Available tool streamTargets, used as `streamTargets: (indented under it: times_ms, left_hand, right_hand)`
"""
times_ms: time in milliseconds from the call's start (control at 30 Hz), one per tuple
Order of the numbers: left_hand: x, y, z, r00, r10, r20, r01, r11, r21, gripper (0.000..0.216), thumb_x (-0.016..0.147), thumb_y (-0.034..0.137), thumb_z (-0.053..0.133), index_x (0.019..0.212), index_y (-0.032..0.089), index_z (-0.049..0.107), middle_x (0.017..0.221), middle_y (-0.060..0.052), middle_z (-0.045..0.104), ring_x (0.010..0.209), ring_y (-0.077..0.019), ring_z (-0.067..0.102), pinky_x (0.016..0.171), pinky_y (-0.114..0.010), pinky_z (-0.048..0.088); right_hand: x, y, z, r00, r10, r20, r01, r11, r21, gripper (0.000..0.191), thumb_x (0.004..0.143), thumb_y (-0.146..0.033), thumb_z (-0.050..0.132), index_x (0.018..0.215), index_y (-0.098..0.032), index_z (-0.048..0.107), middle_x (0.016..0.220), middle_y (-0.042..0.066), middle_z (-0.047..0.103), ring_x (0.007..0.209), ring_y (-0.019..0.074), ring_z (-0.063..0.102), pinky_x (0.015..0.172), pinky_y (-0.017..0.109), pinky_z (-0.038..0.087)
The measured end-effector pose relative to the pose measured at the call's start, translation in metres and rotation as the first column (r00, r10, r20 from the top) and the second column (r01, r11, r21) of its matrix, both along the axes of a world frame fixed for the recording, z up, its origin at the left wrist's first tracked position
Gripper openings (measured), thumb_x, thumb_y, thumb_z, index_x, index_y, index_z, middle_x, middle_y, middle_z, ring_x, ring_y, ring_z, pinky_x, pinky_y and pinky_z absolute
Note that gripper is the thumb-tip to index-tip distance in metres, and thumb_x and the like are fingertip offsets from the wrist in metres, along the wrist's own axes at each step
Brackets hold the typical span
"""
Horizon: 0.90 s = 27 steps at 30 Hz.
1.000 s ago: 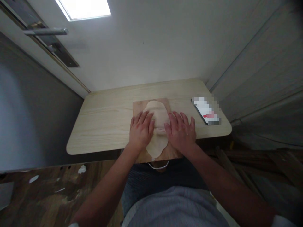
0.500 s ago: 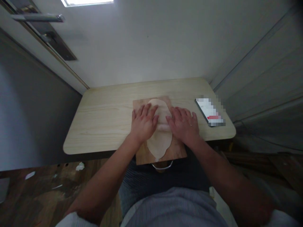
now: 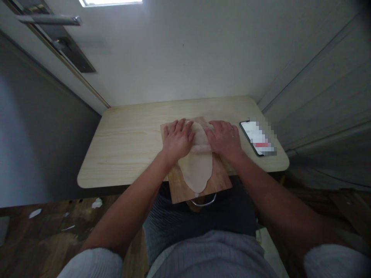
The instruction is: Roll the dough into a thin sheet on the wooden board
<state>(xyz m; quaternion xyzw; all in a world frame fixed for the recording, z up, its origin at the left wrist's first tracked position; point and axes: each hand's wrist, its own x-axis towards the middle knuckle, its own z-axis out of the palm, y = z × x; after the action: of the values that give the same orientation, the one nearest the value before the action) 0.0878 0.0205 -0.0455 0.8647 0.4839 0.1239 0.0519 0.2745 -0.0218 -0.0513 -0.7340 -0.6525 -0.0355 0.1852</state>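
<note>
A flat, oval sheet of pale dough (image 3: 197,170) lies on a wooden board (image 3: 179,188) that overhangs the near edge of the light wood table (image 3: 130,146). A thin pale rolling pin (image 3: 200,148) lies across the dough's far part. My left hand (image 3: 176,139) rests flat on the pin's left end, fingers stretched out. My right hand (image 3: 223,138), with a ring on one finger, lies flat on the right end, fingers also out. Both palms cover the pin's ends and the far end of the dough.
A phone (image 3: 257,138) with a lit screen lies at the table's right end. A metal loop (image 3: 203,203) hangs from the board's near edge above my lap. A white door with a lever handle (image 3: 49,19) stands behind. Paper scraps (image 3: 97,202) litter the floor on the left.
Both hands have slid away from me along the dough with the pin, from its middle to its far part. More dough now shows near me, longer and thinner.
</note>
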Motion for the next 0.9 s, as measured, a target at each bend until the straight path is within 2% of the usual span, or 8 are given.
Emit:
streamTargets:
  times_ms: [267,533,700,900]
  left_hand:
    - [0.005,0.019,-0.001,1.000,0.011,-0.014,-0.011,1.000,-0.016,0.052,0.105,0.046,0.029,0.152,0.029,0.043,0.163,-0.008,0.038,0.150,-0.0337,0.031,0.119,-0.067,0.022]
    - [0.007,0.025,0.002,0.999,0.019,-0.046,-0.020,1.000,-0.018,0.052,0.106,0.047,0.024,0.151,0.029,0.044,0.162,-0.007,0.040,0.149,-0.0312,0.033,0.120,-0.065,0.023]
    - [0.006,0.018,0.004,0.999,-0.003,-0.045,0.001,0.999,-0.036,0.054,0.106,0.048,0.023,0.153,0.029,0.041,0.163,-0.007,0.038,0.149,-0.0330,0.032,0.119,-0.065,0.026]
    - [0.005,0.000,0.001,1.000,-0.003,-0.024,0.001,0.998,-0.070,0.056,0.106,0.052,0.025,0.156,0.030,0.037,0.166,-0.007,0.033,0.152,-0.0321,0.028,0.119,-0.059,0.029]
  right_hand:
    - [0.001,0.029,0.007,0.996,-0.080,0.048,0.082,0.996,-0.034,0.045,0.098,-0.045,0.044,0.118,-0.012,0.068,0.119,0.020,0.069,0.111,0.0345,0.058,0.097,0.049,0.036]
    - [0.003,0.051,0.009,0.993,-0.098,0.065,0.100,0.995,-0.029,0.043,0.097,-0.045,0.046,0.111,-0.012,0.070,0.115,0.020,0.070,0.108,0.0336,0.058,0.095,0.048,0.037]
    - [0.002,0.046,0.010,0.995,-0.086,0.053,0.089,0.994,-0.059,0.044,0.097,-0.045,0.045,0.109,-0.013,0.072,0.112,0.019,0.071,0.105,0.0328,0.061,0.090,0.045,0.040]
    - [0.000,0.021,0.009,0.990,-0.138,0.030,0.140,0.987,-0.076,0.041,0.099,-0.039,0.040,0.106,-0.016,0.074,0.107,0.016,0.074,0.100,0.0313,0.063,0.084,0.042,0.040]
